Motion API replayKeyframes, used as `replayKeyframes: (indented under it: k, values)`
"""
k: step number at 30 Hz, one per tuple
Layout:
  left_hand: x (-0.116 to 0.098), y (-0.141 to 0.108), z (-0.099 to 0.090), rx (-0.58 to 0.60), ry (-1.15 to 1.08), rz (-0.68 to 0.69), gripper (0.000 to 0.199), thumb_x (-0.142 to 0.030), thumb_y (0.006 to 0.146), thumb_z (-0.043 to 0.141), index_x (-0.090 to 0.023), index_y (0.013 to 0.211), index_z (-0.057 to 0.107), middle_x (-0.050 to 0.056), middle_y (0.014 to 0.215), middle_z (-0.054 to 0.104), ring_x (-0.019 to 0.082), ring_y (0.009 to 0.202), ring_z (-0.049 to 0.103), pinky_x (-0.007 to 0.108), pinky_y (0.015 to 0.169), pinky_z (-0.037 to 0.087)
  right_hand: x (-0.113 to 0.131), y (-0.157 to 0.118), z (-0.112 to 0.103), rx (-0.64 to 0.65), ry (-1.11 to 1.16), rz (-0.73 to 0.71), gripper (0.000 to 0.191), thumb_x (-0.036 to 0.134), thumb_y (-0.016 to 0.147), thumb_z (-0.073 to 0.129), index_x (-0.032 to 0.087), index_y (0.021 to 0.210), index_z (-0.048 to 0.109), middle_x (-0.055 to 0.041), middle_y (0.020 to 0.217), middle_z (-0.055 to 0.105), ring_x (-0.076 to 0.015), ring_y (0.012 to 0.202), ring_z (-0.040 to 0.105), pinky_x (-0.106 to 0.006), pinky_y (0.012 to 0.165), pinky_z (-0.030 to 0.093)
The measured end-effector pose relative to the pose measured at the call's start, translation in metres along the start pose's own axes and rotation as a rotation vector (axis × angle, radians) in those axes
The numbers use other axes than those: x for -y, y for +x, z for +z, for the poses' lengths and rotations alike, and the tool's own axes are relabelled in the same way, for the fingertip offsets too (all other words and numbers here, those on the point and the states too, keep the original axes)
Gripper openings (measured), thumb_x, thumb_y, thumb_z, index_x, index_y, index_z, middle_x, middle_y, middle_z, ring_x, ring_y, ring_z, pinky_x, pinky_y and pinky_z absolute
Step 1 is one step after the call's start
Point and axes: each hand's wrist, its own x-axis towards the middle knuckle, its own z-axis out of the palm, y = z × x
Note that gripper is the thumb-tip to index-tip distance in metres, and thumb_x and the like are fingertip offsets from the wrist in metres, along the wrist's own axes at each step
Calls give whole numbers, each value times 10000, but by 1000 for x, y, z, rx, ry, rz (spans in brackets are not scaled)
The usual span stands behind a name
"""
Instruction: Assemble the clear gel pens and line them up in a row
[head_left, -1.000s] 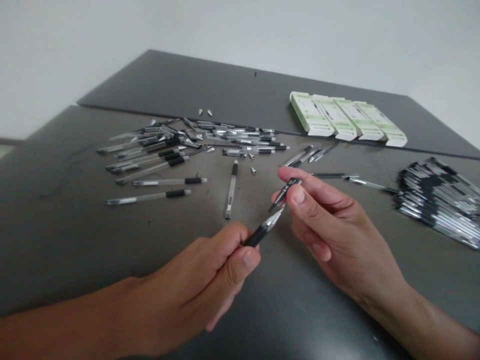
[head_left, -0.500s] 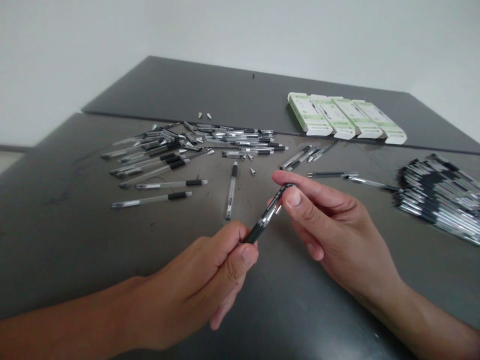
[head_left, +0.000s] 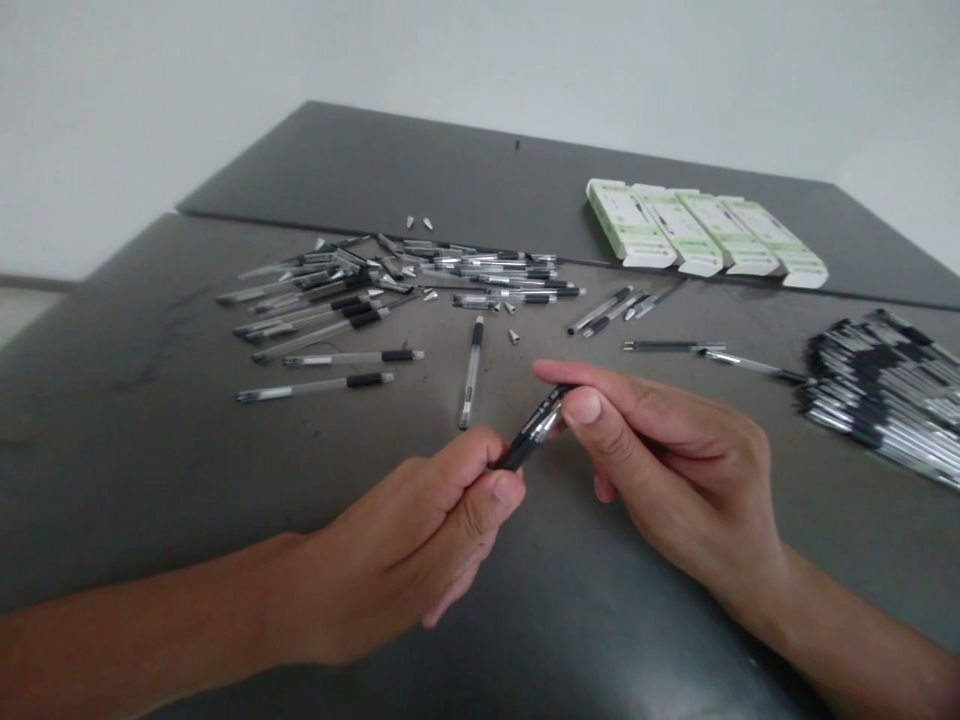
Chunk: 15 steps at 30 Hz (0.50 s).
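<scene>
One black-gripped pen (head_left: 513, 459) tight in the left fingers (head_left: 501, 490), its clipped cap (head_left: 543, 411) tight between the right fingers (head_left: 587, 408).

Across the dark table (head_left: 150, 470) I see loose pens (head_left: 322, 387) scattered leftward, small pen tips (head_left: 514, 337) among them, green-and-white boxes (head_left: 709, 232) in a row, and a pen heap (head_left: 862, 395) at right.

We see matt table (head_left: 187, 480), sheen lower centre. Held pen (head_left: 525, 444), centre: rubbery-looking grip (head_left: 513, 459), shiny metallic-looking tip (head_left: 547, 427). Loose pens (head_left: 356, 357), left: clear plastic barrels (head_left: 319, 387). Boxes (head_left: 701, 230), upper right: matt printed card.
</scene>
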Motion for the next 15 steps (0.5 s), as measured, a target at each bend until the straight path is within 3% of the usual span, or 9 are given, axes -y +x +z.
replayKeyframes:
  k: [4, 11, 15]
  values:
    - [2, 0, -1, -18, -11, 14, 399, -591, 1166, 344, -239, 1026, 472, -117, 596, 450, 67, 447, 418, 180, 443, 365, 0, 0, -1, 67, -7, -23, 279, 342, 1076, 675, 285, 1321, 796, 75, 785, 792, -19, 471, 568, -174, 477, 484]
    - [0, -2, 1, -36, 25, 33, 391, -548, 1178, 331, -228, 994, 460, -91, 659, 470, 73, 491, 424, 203, 471, 391, 6, -1, 0, 117, 73, 19, 268, 361, 1096, 639, 263, 1286, 801, 113, 529, 617, -32, 414, 559, -172, 450, 465]
    - [2, -3, 3, -38, 8, 47, 378, -536, 1178, 348, -236, 966, 438, -88, 672, 455, 82, 510, 420, 221, 482, 377, 8, -4, 1, 120, 93, 41, 279, 397, 1085, 650, 287, 1286, 810, 108, 462, 551, -58, 358, 505, -215, 364, 380]
